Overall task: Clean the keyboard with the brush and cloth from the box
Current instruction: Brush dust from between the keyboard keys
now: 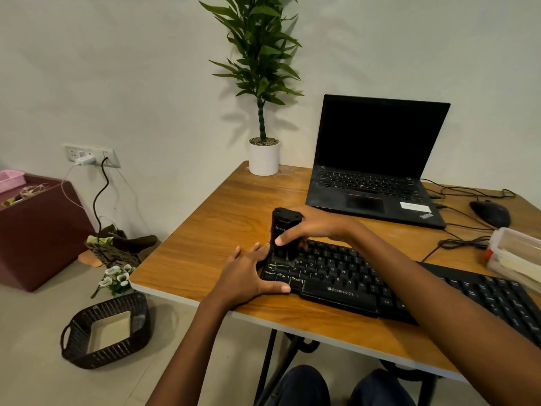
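Note:
A black keyboard (366,282) lies slantwise across the front of the wooden table (210,230). My right hand (313,227) grips a black upright brush tool (282,230), whose lower end stands on the keys at the keyboard's left end. My left hand (248,273) holds the keyboard's left edge, thumb along its front rim and fingers spread by the corner. A clear plastic box (515,256) sits at the table's right edge. No cloth shows.
An open black laptop (377,159) stands behind the keyboard, with a black mouse (490,213) and cables to its right. A potted plant (263,153) is at the back corner. On the floor at left are a dark wicker basket (105,332) and a maroon box (38,230).

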{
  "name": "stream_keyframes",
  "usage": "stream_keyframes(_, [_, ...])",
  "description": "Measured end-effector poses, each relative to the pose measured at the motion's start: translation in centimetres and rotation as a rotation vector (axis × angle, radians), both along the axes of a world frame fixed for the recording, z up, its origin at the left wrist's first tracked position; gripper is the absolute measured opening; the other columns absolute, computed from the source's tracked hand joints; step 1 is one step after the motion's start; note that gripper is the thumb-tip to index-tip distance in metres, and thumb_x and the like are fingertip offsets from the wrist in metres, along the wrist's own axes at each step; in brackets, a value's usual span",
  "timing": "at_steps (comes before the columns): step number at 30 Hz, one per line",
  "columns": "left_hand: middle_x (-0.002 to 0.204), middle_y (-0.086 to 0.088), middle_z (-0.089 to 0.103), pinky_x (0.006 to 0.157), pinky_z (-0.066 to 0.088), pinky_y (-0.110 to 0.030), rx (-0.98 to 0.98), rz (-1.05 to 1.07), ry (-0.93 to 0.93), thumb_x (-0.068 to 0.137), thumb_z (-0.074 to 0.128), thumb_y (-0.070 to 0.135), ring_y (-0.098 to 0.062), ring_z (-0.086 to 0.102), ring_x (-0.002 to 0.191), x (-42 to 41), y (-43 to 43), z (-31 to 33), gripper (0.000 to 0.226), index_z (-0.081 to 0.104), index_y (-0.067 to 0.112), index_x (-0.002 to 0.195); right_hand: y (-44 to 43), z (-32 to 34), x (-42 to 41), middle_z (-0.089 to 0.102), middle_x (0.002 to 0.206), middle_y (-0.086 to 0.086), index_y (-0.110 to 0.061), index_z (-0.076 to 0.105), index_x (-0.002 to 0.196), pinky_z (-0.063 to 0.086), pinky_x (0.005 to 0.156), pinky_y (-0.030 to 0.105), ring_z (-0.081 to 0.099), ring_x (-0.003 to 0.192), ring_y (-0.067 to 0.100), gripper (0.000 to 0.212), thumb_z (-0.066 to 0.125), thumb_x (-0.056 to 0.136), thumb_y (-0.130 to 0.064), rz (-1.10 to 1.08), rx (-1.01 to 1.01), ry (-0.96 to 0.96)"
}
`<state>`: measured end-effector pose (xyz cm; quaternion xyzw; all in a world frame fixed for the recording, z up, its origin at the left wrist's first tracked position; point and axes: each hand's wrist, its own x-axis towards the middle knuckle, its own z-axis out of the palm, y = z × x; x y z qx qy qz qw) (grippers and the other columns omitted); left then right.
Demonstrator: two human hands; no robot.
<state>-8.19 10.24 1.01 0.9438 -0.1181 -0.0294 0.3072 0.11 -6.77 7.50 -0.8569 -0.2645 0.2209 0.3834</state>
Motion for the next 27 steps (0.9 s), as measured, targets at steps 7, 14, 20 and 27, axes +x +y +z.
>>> stream_keyframes(7, [0.158, -0.001, 0.017, 0.116, 0.006, -0.031, -0.010, 0.018, 0.019, 0.073, 0.071, 0.053, -0.017, 0.005, 0.145, 0.2, 0.2, -0.4, 0.091, 0.027, 0.025, 0.148, -0.3, 0.2, 0.2, 0.064, 0.093, 0.016, -0.005, 0.056, 0.105, 0.049, 0.050, 0.025, 0.061, 0.070, 0.025, 0.039, 0.074, 0.076, -0.023, -0.021, -0.005, 0.040])
stream_keyframes(14, [0.158, -0.003, 0.016, 0.116, 0.011, -0.039, -0.031, 0.073, 0.053, 0.067, 0.071, 0.062, -0.027, 0.003, 0.146, 0.7, 0.5, -1.1, 0.099, 0.024, 0.031, 0.149, -0.4, 0.6, 0.3, 0.063, 0.081, 0.007, -0.012, 0.058, 0.089, 0.045, 0.048, 0.023, 0.061, 0.069, 0.022, 0.027, 0.074, 0.072, -0.025, -0.054, -0.064, 0.017])
stream_keyframes(20, [0.157, -0.001, 0.021, 0.115, 0.009, -0.033, -0.044, 0.050, 0.022, 0.070, 0.072, 0.057, -0.021, 0.007, 0.145, 0.8, 0.4, -1.1, 0.091, 0.031, 0.028, 0.147, 0.4, -0.2, 0.3, 0.064, 0.094, 0.013, -0.003, 0.055, 0.109, 0.049, 0.053, 0.026, 0.061, 0.075, 0.028, 0.039, 0.072, 0.078, -0.020, -0.032, 0.027, 0.047])
stream_keyframes(27, [0.156, -0.001, 0.024, 0.116, 0.009, -0.036, -0.051, 0.041, 0.009, 0.069, 0.073, 0.057, -0.022, 0.009, 0.145, 1.0, 0.6, -1.4, 0.091, 0.033, 0.027, 0.146, 1.1, 0.3, 0.1, 0.064, 0.092, 0.012, -0.010, 0.057, 0.101, 0.047, 0.054, 0.026, 0.059, 0.072, 0.023, 0.027, 0.071, 0.080, -0.020, 0.008, -0.024, 0.030])
